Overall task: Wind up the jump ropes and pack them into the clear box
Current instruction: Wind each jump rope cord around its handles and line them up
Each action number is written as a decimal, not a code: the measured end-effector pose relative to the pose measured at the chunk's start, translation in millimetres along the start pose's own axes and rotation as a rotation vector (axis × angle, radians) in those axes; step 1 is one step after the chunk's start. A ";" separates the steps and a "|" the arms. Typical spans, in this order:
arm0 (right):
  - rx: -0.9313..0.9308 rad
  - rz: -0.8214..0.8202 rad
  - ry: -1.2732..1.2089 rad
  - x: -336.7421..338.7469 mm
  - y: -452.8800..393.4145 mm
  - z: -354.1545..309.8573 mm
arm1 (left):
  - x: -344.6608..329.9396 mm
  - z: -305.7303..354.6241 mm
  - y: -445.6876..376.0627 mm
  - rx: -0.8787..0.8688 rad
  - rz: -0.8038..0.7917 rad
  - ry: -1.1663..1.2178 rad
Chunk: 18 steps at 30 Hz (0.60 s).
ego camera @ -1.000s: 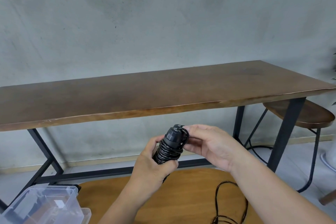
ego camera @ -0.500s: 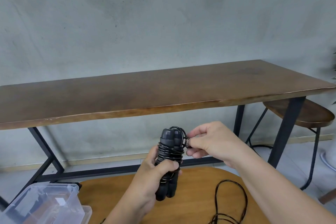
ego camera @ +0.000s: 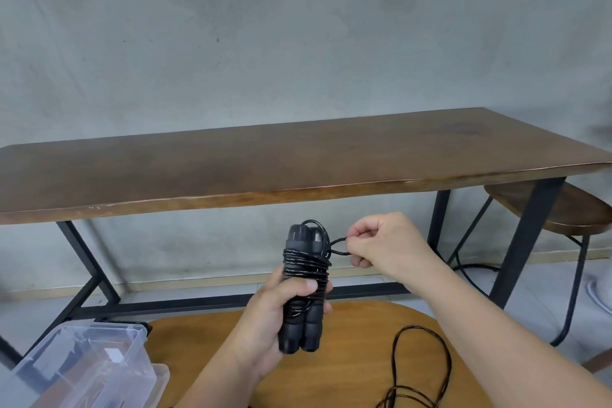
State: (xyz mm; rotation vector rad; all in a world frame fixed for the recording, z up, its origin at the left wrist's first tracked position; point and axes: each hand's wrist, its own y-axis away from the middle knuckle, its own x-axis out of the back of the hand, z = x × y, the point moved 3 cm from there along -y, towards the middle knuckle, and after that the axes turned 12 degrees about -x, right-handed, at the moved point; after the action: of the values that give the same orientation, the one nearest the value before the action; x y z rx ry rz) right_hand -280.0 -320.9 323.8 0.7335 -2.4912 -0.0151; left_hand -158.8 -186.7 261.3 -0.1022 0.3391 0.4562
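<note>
Holding now: my left hand [ego camera: 281,311] grips the two black handles of the jump rope [ego camera: 303,288] upright, its fingers and thumb curled round them and over the wound cord.
Tucking the end: my right hand [ego camera: 384,245] pinches a small loop of cord [ego camera: 337,245] just beside the top of the handles, between thumb and bent forefinger; the other fingers are curled in.
Progress: I judge this rope nearly finished, because many turns sit tight round the handles and only the last loop is free.
Left to do: a second rope [ego camera: 420,371] lies loose on the low wooden seat [ego camera: 205,341] near me, not yet wound.
Clear box [ego camera: 82,364]: it stands at the lower left, with its lid off as far as I see; what is inside I cannot tell.
Further away: a long brown table [ego camera: 265,162] stands before a grey wall, and a stool [ego camera: 563,209] is at the right.
</note>
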 end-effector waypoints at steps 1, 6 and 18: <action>-0.013 -0.017 -0.050 -2.8 0.6 -0.9 | 0.5 1.8 0.4 -0.030 0.013 -0.138; 0.010 -0.118 -0.196 -32.2 12.8 -4.2 | -6.0 5.7 -0.2 -0.164 0.046 -0.458; -0.062 -0.209 -0.215 -75.3 4.6 39.0 | 13.3 -2.3 -4.1 -0.062 0.168 -0.320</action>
State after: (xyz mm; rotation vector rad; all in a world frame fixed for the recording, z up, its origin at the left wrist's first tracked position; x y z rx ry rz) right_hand -248.5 -284.3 254.0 1.0093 -2.5881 -0.2587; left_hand -146.5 -185.3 254.6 -0.0602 0.0188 0.6399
